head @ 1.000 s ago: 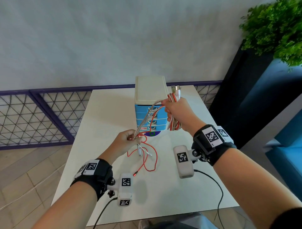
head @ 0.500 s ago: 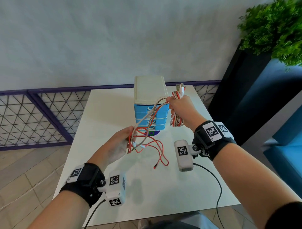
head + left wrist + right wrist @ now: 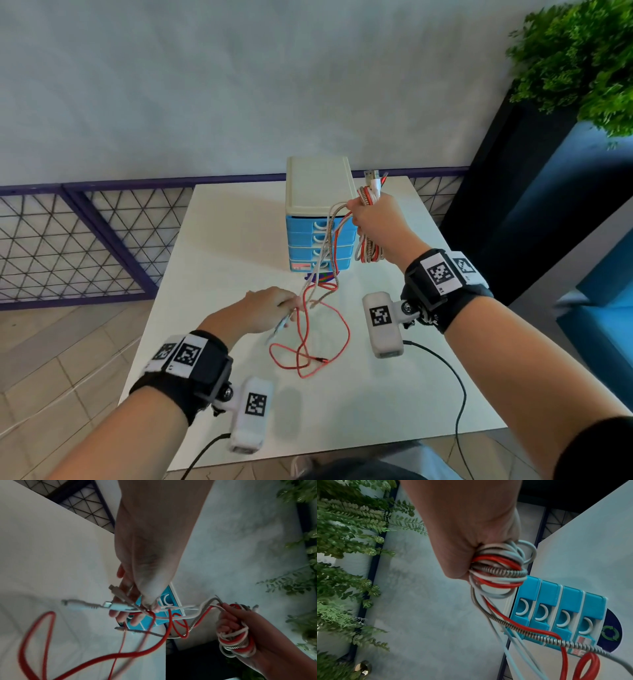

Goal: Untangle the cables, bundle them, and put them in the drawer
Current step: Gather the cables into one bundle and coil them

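My right hand [image 3: 375,219] is raised beside the drawer unit and grips a coiled bundle of red, white and braided cables [image 3: 369,251]; the coil [image 3: 498,573] fills its fist. From the bundle, loose strands [image 3: 325,253] run down to my left hand [image 3: 274,306], which pinches them low over the table. In the left wrist view, white plug ends [image 3: 96,605] stick out past the left fingers [image 3: 150,605]. A red cable [image 3: 310,346] trails in loops on the table. The blue drawer unit [image 3: 320,236] with a cream top stands with all drawers closed.
The white table [image 3: 359,411] ends close in front of me and drops off at the left and right. A purple wire-mesh fence [image 3: 78,240] runs behind it. A dark planter with a green plant [image 3: 582,61] stands at the right.
My left hand turned palm-down and dropped toward the table, drawing the strands down. The red loops now lie lower and nearer me. The right hand stays raised with the coil.
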Demonstrator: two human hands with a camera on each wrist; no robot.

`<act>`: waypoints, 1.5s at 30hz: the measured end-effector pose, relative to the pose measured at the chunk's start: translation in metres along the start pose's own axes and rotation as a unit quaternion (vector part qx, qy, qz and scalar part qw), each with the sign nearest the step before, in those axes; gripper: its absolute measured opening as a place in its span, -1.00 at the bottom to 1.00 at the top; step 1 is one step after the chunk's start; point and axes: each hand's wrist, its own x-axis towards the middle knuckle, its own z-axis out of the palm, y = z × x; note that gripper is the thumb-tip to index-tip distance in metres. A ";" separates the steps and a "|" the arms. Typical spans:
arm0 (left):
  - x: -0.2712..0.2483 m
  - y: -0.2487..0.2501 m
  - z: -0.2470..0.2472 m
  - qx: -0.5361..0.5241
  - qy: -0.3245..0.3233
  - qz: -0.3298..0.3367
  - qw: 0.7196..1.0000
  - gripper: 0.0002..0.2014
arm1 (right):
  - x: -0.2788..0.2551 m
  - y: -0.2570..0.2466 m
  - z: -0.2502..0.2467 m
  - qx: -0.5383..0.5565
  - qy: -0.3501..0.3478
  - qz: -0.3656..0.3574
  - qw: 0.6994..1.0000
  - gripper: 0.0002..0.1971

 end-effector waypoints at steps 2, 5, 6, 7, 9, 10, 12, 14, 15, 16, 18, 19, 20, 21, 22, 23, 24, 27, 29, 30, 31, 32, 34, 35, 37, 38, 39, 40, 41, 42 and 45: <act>0.000 -0.003 0.002 -0.069 -0.031 -0.025 0.997 -0.50 | 0.001 -0.001 0.000 -0.004 -0.004 -0.016 1.000 -0.80; 0.000 -0.004 0.006 -0.134 0.004 -0.025 0.991 -0.54 | 0.001 -0.004 -0.001 -0.020 -0.006 -0.011 1.000 -0.84; 0.003 -0.006 0.008 -0.162 0.018 -0.018 0.986 -0.64 | 0.001 -0.004 -0.001 -0.028 -0.014 -0.026 0.999 -0.84; 0.004 -0.007 0.010 -0.181 0.031 -0.003 0.983 -0.76 | 0.001 -0.003 -0.002 -0.029 -0.018 -0.045 0.998 -0.82; 0.006 -0.009 0.012 -0.144 0.047 0.015 0.988 -0.93 | 0.000 -0.005 -0.003 -0.026 -0.015 -0.061 0.998 -0.80; 0.006 -0.010 0.012 -0.110 0.051 0.020 0.992 -0.95 | 0.000 -0.006 -0.005 -0.031 -0.017 -0.058 0.998 -0.82; 0.005 -0.015 0.015 -0.091 0.067 0.031 0.993 -0.82 | -0.002 -0.011 -0.009 -0.046 -0.020 -0.039 0.998 -0.83; 0.004 -0.022 0.017 -0.129 0.118 0.021 0.984 -0.80 | -0.004 -0.017 -0.014 -0.046 -0.026 -0.032 0.998 -0.81; 0.005 -0.027 0.018 -0.149 0.154 0.015 0.977 -0.83 | -0.006 -0.019 -0.016 -0.040 -0.034 -0.036 0.998 -0.81; 0.006 -0.032 0.018 -0.158 0.188 0.002 0.969 -0.84 | -0.007 -0.021 -0.017 -0.029 -0.040 -0.041 0.998 -0.82; 0.009 -0.034 0.015 -0.176 0.244 0.000 0.954 -0.79 | -0.009 -0.021 -0.017 -0.012 -0.047 -0.047 0.998 -0.85; 0.010 -0.031 0.012 -0.182 0.271 0.012 0.945 -0.78 | -0.010 -0.021 -0.016 -0.007 -0.049 -0.046 0.998 -0.86; 0.012 -0.027 0.007 -0.189 0.294 0.025 0.937 -0.77 | -0.011 -0.021 -0.014 -0.002 -0.052 -0.040 0.998 -0.86; 0.012 -0.020 0.002 -0.202 0.314 0.043 0.927 -0.76 | -0.012 -0.020 -0.011 0.000 -0.057 -0.037 0.998 -0.87; 0.011 -0.011 -0.003 -0.219 0.331 0.058 0.916 -0.74 | -0.013 -0.020 -0.009 -0.004 -0.062 -0.037 0.997 -0.88; 0.010 0.000 -0.010 -0.243 0.343 0.077 0.904 -0.72 | -0.014 -0.019 -0.007 -0.010 -0.070 -0.036 0.997 -0.87; 0.009 0.010 -0.016 -0.274 0.343 0.098 0.893 -0.68 | -0.015 -0.018 -0.005 -0.015 -0.080 -0.033 0.996 -0.86; 0.004 0.041 -0.033 -0.331 0.273 0.167 0.888 -0.56 | -0.018 -0.014 0.001 -0.019 -0.123 -0.032 0.992 -0.87; 0.002 0.053 -0.042 -0.285 0.233 0.172 0.914 -0.64 | -0.019 -0.010 0.001 -0.027 -0.159 -0.045 0.986 -0.88; 0.001 0.056 -0.046 -0.254 0.219 0.166 0.927 -0.70 | -0.020 -0.008 -0.001 -0.026 -0.179 -0.049 0.982 -0.87; -0.001 0.057 -0.050 -0.235 0.197 0.161 0.938 -0.80 | -0.021 -0.007 -0.004 -0.021 -0.199 -0.050 0.979 -0.86; -0.002 0.057 -0.052 -0.227 0.168 0.151 0.947 -0.89 | -0.021 -0.005 -0.006 -0.012 -0.217 -0.049 0.975 -0.85; -0.005 0.058 -0.055 -0.246 0.102 0.145 0.953 -0.91 | -0.021 -0.002 -0.012 0.016 -0.248 -0.035 0.968 -0.88; -0.007 0.058 -0.054 -0.270 0.074 0.151 0.948 -0.86 | -0.021 0.000 -0.014 0.033 -0.260 -0.025 0.965 -0.91; -0.009 0.061 -0.053 -0.306 0.053 0.167 0.936 -0.79 | -0.021 0.004 -0.016 0.067 -0.275 -0.012 0.959 -0.93; -0.011 0.064 -0.052 -0.301 0.057 0.172 0.936 -0.79 | -0.020 0.005 -0.016 0.079 -0.277 -0.008 0.958 -0.93; -0.011 0.065 -0.051 -0.286 0.062 0.175 0.940 -0.79 | -0.020 0.006 -0.017 0.090 -0.273 -0.005 0.958 -0.93; -0.011 0.066 -0.050 -0.261 0.065 0.178 0.947 -0.79 | -0.019 0.007 -0.017 0.098 -0.265 -0.004 0.959 -0.93; -0.009 0.064 -0.050 -0.229 0.065 0.179 0.955 -0.78 | -0.018 0.007 -0.018 0.104 -0.256 -0.002 0.961 -0.94; -0.008 0.061 -0.050 -0.196 0.062 0.177 0.962 -0.78 | -0.017 0.007 -0.018 0.109 -0.251 0.001 0.962 -0.95; -0.004 0.049 -0.048 -0.129 0.036 0.153 0.979 -0.82 | -0.017 0.006 -0.017 0.138 -0.244 0.015 0.960 -0.95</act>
